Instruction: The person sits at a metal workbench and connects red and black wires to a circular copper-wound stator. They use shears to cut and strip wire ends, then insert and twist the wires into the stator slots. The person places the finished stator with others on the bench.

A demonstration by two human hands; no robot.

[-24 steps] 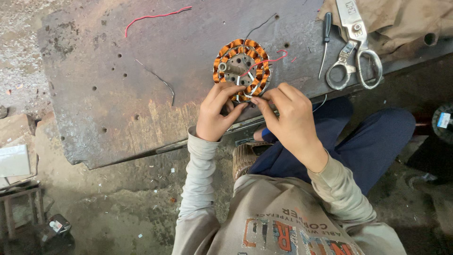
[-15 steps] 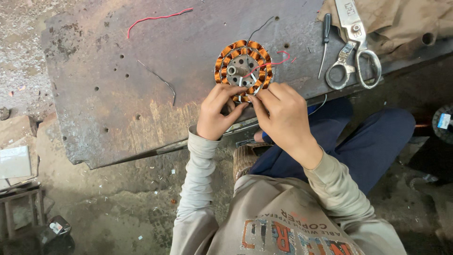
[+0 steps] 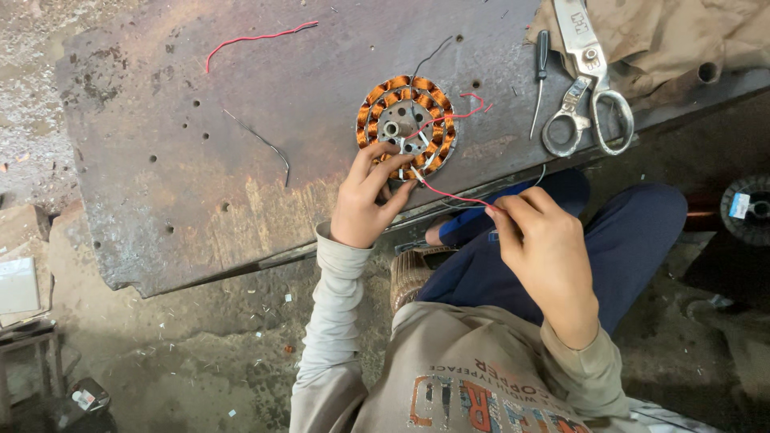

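A round motor stator with orange copper coils lies on a worn metal workbench. My left hand rests at its lower edge, fingers pressing on the windings. My right hand is off the bench to the lower right, above my lap, pinching a thin red wire that runs taut back to the stator. More red wire loops at the stator's right side.
Large metal scissors and a thin screwdriver lie at the bench's right on a brown cloth. A loose red wire and a black wire lie farther left. A wire spool sits on the floor at right.
My right hand has moved away from the stator, down and to the right, drawing the red wire out with it. My left hand stays at the stator.
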